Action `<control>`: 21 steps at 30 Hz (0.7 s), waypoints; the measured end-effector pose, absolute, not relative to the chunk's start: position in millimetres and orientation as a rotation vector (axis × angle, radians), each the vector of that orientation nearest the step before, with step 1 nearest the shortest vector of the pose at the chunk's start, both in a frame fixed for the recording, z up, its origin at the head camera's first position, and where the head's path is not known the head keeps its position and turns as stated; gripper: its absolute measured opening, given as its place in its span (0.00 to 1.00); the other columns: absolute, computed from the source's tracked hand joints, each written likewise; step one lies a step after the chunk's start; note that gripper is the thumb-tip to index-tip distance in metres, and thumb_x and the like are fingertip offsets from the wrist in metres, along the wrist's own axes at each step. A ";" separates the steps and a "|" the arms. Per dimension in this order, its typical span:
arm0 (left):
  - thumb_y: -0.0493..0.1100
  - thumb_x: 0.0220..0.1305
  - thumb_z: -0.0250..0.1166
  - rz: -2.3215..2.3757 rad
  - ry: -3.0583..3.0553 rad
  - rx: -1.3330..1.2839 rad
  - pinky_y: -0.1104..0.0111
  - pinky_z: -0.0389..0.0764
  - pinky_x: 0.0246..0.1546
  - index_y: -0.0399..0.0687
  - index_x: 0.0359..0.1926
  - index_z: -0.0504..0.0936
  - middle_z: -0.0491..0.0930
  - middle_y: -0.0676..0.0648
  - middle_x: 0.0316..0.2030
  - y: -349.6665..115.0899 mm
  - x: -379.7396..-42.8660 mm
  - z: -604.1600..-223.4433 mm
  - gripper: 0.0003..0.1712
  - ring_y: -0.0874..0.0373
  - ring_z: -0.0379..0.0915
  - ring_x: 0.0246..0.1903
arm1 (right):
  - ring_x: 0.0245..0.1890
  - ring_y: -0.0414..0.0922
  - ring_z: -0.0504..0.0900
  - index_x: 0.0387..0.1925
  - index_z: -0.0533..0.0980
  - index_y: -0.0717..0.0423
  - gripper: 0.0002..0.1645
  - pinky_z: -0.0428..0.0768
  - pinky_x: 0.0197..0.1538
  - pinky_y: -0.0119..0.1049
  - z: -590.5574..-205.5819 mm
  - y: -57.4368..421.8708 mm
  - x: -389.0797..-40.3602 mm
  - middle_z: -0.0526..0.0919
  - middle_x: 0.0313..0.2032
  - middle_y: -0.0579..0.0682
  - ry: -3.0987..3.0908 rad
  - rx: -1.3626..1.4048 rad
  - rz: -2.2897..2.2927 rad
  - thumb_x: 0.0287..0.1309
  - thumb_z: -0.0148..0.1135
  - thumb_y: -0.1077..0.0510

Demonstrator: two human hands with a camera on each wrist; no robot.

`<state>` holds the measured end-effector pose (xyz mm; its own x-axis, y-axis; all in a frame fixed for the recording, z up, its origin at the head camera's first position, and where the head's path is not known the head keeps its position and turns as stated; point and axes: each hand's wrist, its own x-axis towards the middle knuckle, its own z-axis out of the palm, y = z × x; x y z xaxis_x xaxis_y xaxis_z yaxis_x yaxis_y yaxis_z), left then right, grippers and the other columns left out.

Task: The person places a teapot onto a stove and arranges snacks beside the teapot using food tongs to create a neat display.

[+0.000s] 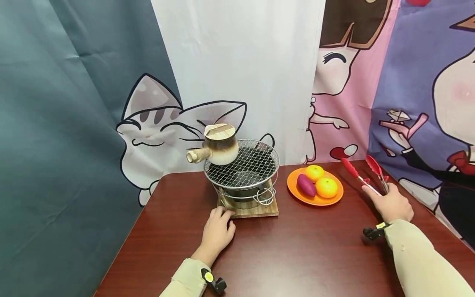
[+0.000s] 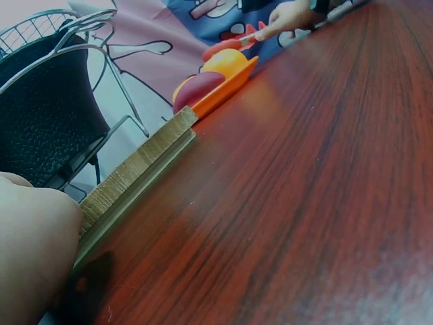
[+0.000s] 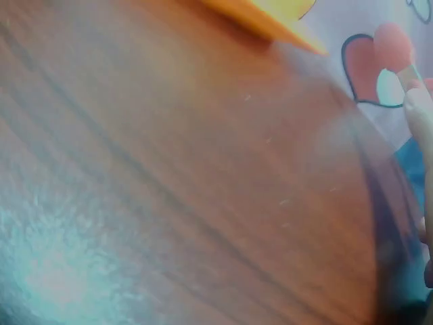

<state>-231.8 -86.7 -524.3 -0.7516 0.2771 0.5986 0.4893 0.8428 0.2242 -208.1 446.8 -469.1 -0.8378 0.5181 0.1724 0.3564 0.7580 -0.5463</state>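
My right hand [image 1: 394, 205] grips a pair of tongs [image 1: 384, 184] with metal arms and red tips, which are spread apart and point away from me. In the right wrist view only the edge of that hand and one blurred red tip [image 3: 394, 46] show. With fingers loosely bent, my left hand [image 1: 218, 232] rests at the front left corner of a wooden board [image 1: 256, 212]. On the board stands a dark round grill stove [image 1: 243, 192] topped by a wire mesh [image 1: 249, 165]. A lidded clay pot [image 1: 223, 150] with a side handle sits at the mesh's left.
An orange plate [image 1: 316, 202] right of the stove holds a purple sweet potato [image 1: 306, 185] and two orange fruits [image 1: 327, 187]. Printed cloth [image 1: 237, 62] hangs directly behind the reddish-brown table [image 1: 282, 255]. The table's right edge runs close by my right hand.
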 end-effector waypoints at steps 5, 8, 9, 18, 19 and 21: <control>0.39 0.54 0.66 -0.504 -2.404 -0.564 0.55 0.80 0.39 0.51 0.42 0.87 0.76 0.47 0.42 -85.0 -230.6 -525.5 0.13 0.48 0.72 0.45 | 0.49 0.79 0.73 0.72 0.59 0.64 0.60 0.73 0.42 0.67 -473.6 464.7 -212.2 0.70 0.57 0.80 -2.667 -0.580 0.707 0.58 0.53 0.21; 0.38 0.54 0.67 -0.506 -2.389 -0.573 0.55 0.80 0.38 0.50 0.42 0.87 0.76 0.47 0.42 -84.3 -230.1 -526.1 0.13 0.48 0.72 0.45 | 0.48 0.78 0.73 0.75 0.57 0.62 0.61 0.74 0.40 0.67 -478.5 479.9 -219.1 0.71 0.58 0.80 -2.672 -0.562 0.693 0.57 0.55 0.21; 0.38 0.54 0.67 -0.508 -2.390 -0.572 0.55 0.80 0.38 0.50 0.42 0.87 0.76 0.46 0.42 -84.1 -230.0 -526.3 0.13 0.48 0.72 0.45 | 0.48 0.78 0.72 0.75 0.56 0.62 0.62 0.74 0.39 0.67 -478.6 484.0 -221.0 0.70 0.58 0.80 -2.680 -0.557 0.694 0.57 0.55 0.21; 0.38 0.53 0.67 -0.499 -2.383 -0.570 0.55 0.80 0.37 0.51 0.41 0.87 0.76 0.47 0.41 -86.2 -229.1 -525.6 0.13 0.48 0.73 0.44 | 0.52 0.78 0.68 0.77 0.51 0.61 0.65 0.72 0.42 0.72 -461.5 493.1 -223.0 0.66 0.60 0.82 -2.701 -0.459 0.686 0.56 0.56 0.21; 0.38 0.53 0.67 -0.500 -2.386 -0.571 0.55 0.80 0.38 0.51 0.41 0.87 0.76 0.47 0.41 -86.2 -228.6 -525.3 0.13 0.48 0.73 0.44 | 0.52 0.78 0.69 0.77 0.52 0.60 0.64 0.72 0.42 0.72 -460.0 492.2 -221.7 0.67 0.60 0.81 -2.694 -0.439 0.684 0.56 0.57 0.22; 0.38 0.53 0.67 -0.505 -2.391 -0.570 0.55 0.80 0.38 0.51 0.41 0.86 0.76 0.47 0.41 -86.2 -228.1 -525.0 0.13 0.48 0.73 0.44 | 0.51 0.77 0.70 0.76 0.55 0.60 0.62 0.72 0.42 0.72 -457.2 489.8 -219.7 0.69 0.58 0.81 -2.681 -0.399 0.669 0.56 0.58 0.23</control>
